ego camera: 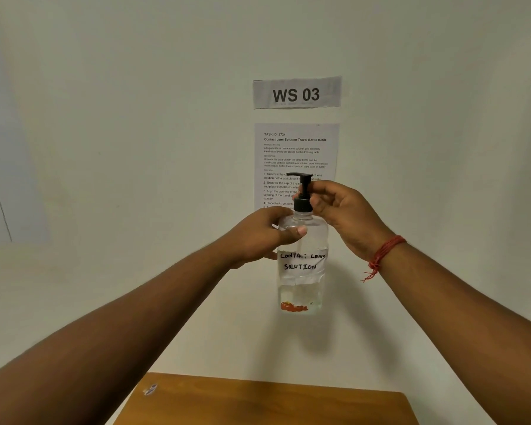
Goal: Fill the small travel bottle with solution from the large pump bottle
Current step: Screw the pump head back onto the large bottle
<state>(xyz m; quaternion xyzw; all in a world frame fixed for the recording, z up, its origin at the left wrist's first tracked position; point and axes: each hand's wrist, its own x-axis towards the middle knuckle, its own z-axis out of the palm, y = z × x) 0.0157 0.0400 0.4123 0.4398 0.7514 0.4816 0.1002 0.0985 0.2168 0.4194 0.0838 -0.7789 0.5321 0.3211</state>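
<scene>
The large clear pump bottle, with a handwritten "Contact Lens Solution" label, is held upright in the air in front of the wall. My left hand wraps around its upper body from the left. My right hand pinches the black pump cap at the collar, with the nozzle pointing left. The small travel bottle is not in view.
A wooden table top lies below at the bottom of the view, with a small scrap near its left corner. On the wall behind hang a "WS 03" sign and a printed task sheet.
</scene>
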